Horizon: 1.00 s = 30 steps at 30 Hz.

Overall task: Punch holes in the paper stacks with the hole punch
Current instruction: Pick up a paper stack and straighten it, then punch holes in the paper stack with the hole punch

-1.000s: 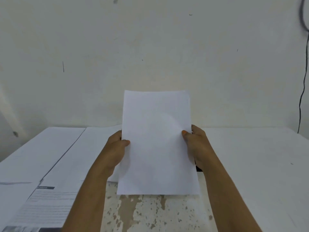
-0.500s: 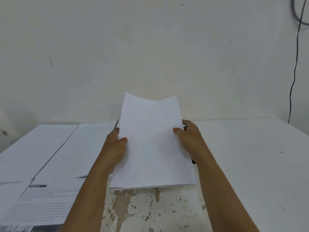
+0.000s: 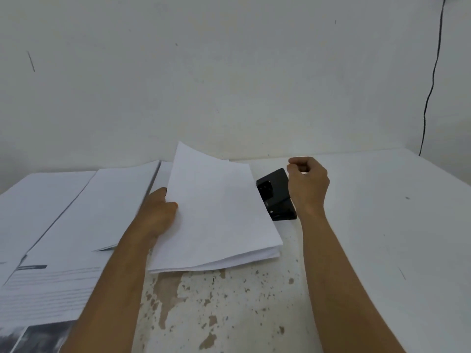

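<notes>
I record a white worktop running the full width of the view, its near central area worn, with brown patches where the coating has flaked off. A small dark mark lies on its right part and a short dark scratch sits nearer the front. Behind it stands an off-white wall, meeting the worktop's far edge. I note a thin black cable hanging down the wall at far right, reaching the worktop's back corner. A short dark streak marks the wall at upper left, and a few tiny specks are scattered elsewhere on it.
</notes>
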Each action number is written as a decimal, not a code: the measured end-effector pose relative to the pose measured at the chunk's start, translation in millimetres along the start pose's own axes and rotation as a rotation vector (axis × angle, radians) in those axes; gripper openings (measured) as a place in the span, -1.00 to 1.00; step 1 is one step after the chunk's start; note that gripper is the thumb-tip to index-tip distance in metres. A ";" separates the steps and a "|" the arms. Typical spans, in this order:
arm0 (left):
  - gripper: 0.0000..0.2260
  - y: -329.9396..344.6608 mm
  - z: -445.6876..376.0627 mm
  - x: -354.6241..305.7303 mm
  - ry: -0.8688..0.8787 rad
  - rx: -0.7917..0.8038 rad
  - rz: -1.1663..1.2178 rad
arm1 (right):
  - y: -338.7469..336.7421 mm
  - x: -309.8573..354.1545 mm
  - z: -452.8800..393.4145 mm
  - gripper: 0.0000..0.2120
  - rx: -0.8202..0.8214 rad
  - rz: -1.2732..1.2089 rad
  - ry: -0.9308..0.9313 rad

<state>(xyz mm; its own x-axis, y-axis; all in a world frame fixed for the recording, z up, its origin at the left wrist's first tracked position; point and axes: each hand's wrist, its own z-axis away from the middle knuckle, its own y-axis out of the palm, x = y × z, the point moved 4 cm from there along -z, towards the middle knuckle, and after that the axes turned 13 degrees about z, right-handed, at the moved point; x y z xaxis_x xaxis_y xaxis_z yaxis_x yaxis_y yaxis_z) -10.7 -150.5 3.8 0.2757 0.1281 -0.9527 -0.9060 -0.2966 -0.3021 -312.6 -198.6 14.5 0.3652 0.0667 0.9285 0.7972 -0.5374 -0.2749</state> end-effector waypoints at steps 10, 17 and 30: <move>-0.68 -6.4 -2.8 3.5 0.031 0.029 -0.114 | 13.2 -41.1 0.6 -0.76 0.353 -0.085 0.205; -0.64 -6.5 -1.9 0.7 0.046 0.008 -0.098 | 13.1 -37.0 5.4 -0.84 0.434 -0.094 0.145; -0.71 -13.8 -1.1 -11.6 0.107 0.013 -0.014 | 12.4 -28.2 16.0 -0.80 0.371 -0.111 0.163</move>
<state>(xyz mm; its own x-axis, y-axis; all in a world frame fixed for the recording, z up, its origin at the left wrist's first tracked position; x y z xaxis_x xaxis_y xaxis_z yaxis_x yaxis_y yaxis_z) -1.1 -149.0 18.9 0.3203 0.0300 -0.9468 -0.9056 -0.2835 -0.3154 -305.4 -193.7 -19.1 0.2102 -0.0423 0.9767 0.9574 -0.1933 -0.2144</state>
